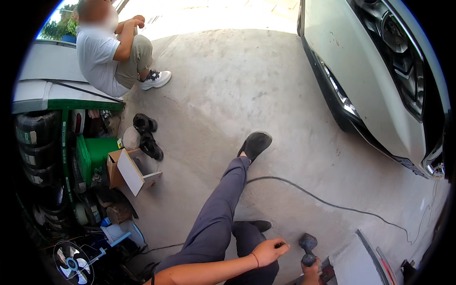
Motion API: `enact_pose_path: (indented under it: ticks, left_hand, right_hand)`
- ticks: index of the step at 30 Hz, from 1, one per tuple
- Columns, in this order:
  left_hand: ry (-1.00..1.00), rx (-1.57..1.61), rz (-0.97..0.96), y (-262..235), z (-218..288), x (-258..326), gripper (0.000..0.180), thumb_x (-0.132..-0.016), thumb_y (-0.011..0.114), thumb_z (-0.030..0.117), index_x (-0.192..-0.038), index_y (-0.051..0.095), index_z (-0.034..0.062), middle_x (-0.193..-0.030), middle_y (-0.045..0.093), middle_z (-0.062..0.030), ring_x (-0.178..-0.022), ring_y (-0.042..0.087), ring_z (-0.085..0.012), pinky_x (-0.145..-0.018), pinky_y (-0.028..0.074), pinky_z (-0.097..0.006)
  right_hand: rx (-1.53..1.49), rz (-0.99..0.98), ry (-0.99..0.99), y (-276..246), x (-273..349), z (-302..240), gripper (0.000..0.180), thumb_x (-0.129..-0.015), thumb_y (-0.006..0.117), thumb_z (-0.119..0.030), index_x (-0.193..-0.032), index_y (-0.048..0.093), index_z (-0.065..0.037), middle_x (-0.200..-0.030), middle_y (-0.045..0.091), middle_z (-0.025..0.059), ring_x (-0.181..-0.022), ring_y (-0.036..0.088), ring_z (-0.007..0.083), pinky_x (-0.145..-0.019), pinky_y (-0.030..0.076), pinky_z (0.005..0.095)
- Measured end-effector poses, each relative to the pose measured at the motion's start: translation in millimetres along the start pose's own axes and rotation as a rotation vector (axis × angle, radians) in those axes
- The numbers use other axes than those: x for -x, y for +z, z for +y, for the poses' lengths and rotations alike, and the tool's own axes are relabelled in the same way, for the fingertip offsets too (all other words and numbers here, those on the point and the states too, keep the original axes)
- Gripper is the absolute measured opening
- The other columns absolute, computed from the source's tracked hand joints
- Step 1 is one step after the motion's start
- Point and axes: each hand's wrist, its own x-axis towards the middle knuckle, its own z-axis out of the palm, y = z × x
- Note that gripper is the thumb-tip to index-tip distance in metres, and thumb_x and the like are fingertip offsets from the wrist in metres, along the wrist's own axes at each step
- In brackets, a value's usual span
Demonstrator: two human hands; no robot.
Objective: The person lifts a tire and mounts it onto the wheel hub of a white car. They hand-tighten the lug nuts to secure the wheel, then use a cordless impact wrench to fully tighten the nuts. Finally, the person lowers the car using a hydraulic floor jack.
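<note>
In my right hand (311, 271), at the lower edge, is a dark handheld tool (308, 243) with a broad, blocky head and a rounded grip end. Its exact kind is hard to make out. The fingers wrap around its near end, partly cut off by the frame. To its left, my left hand (268, 251) hovers by my knee, its fingers curled together; whatever they may hold is too small to name. A grey panel (356, 261) with a dark edge lies just right of the tool.
A dark cable (332, 205) crosses the concrete floor (213, 85). At the right stands a light-coloured car (351, 61). Another person (102, 57) squats at the far left, near black shoes (149, 142), a cardboard box (114, 168), a green bin (97, 154), stacked tyres (38, 147) and a fan (71, 262).
</note>
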Motion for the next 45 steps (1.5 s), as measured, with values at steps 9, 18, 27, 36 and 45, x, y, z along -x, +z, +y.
enact_pose_path:
  ticks: [9,18,27,36,45]
  left_hand:
    - [-0.028,0.279,0.009,-33,17,19,0.026,-0.099,0.06,0.028,-0.107,0.065,0.0038,-0.074,0.057,0.001,-0.065,0.052,-0.0067,-0.06,0.043,-0.023]
    - [-0.112,0.23,0.065,-68,27,67,0.026,-0.099,0.059,0.029,-0.103,0.065,0.004,-0.071,0.055,0.001,-0.062,0.051,-0.0071,-0.059,0.045,-0.024]
    - [-0.123,-0.223,-0.061,-171,18,116,0.061,-0.089,0.052,0.057,-0.119,0.068,0.0072,-0.12,0.067,-0.0197,-0.116,0.062,-0.0359,-0.1,0.046,-0.041]
    - [-0.171,0.232,0.292,-315,-28,133,0.037,-0.092,0.06,0.037,-0.097,0.068,0.0015,-0.067,0.062,-0.0067,-0.055,0.058,-0.0146,-0.055,0.047,-0.032]
    - [-0.229,0.395,0.334,-429,165,167,0.038,-0.092,0.058,0.037,-0.104,0.067,0.0011,-0.067,0.063,-0.0079,-0.052,0.057,-0.0164,-0.049,0.046,-0.032]
  right_hand:
    - [0.541,-0.121,0.027,9,20,17,0.052,-0.09,0.065,-0.045,-0.129,0.053,-0.012,-0.123,0.062,0.01,-0.112,0.06,0.0305,-0.102,0.048,0.0513]
    - [1.098,0.054,-0.264,1,125,33,0.063,-0.091,0.067,-0.026,-0.143,0.037,-0.007,-0.133,0.05,0.0216,-0.12,0.053,0.0448,-0.082,0.055,0.0655]
    - [1.44,-0.169,-0.137,-70,301,103,0.058,-0.093,0.064,-0.026,-0.143,0.04,-0.008,-0.122,0.061,0.0191,-0.105,0.064,0.0369,-0.078,0.059,0.0524]
    - [1.656,-0.189,0.007,56,491,156,0.041,-0.099,0.054,-0.03,-0.136,0.05,-0.013,-0.111,0.068,0.0139,-0.091,0.069,0.0274,-0.071,0.059,0.039]
    - [1.488,-0.335,-0.29,200,652,142,0.036,-0.097,0.061,-0.018,-0.125,0.056,0.003,-0.099,0.066,0.0135,-0.085,0.069,0.0263,-0.068,0.056,0.0397]
